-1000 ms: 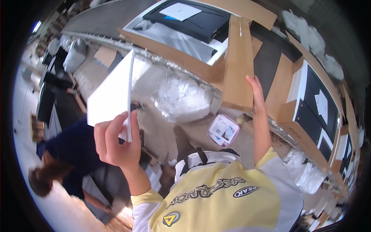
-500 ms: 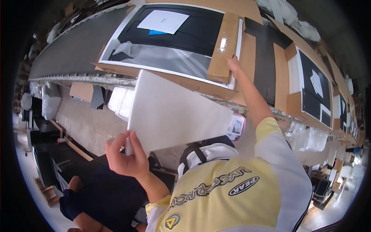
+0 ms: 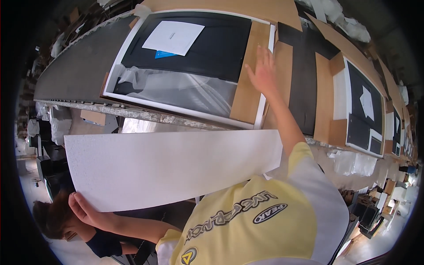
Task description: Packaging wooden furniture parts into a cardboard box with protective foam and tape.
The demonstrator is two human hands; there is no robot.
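Note:
My left hand point(image 3: 88, 209) pinches the lower left edge of a wide white foam sheet point(image 3: 172, 165), which spreads out in front of my body. My right hand point(image 3: 263, 70), fingers spread, lies over a long brown cardboard box point(image 3: 245, 95). That box rests along the right side of an open carton point(image 3: 196, 119) lined with white foam. Beside it in the carton is a black panel point(image 3: 221, 42), partly under clear plastic film point(image 3: 176, 86). A white paper booklet point(image 3: 173, 37) and a blue leaflet point(image 3: 165, 54) lie on the panel.
The carton stands on a dark conveyor belt point(image 3: 84, 64) with a metal side rail point(image 3: 145, 114). More open cartons point(image 3: 331, 99) line up to the right. A co-worker point(image 3: 59, 216) bends at the lower left. Wrapped white bundles point(image 3: 353, 163) sit below the conveyor.
My left hand has moved left and down, swinging the foam sheet out broadside. My right hand has shifted from the long box's side onto its top, which now shows a plain face without shiny tape.

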